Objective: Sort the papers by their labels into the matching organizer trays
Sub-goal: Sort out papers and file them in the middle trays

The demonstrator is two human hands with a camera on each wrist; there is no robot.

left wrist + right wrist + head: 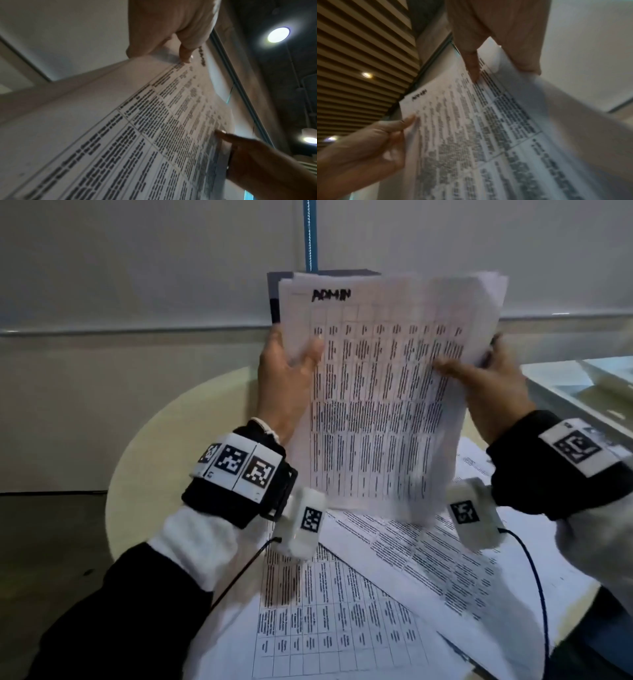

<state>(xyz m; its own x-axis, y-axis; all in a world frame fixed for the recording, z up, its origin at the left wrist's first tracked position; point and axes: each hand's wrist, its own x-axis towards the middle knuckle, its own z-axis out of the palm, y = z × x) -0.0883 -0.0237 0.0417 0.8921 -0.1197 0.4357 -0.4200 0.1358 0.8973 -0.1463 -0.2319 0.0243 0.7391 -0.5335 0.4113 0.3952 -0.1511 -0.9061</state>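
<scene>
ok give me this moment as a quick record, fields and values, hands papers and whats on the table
held: stack of papers, raised upright over the table
top sheet label: ADMIN, handwritten
left hand: grips the stack's left edge, thumb on the front
right hand: grips the right edge, thumb on the front
table: round, pale
loose sheets: printed tables, lying overlapped on the table
organizer: dark, mostly hidden behind the stack; its trays cannot be read
</scene>
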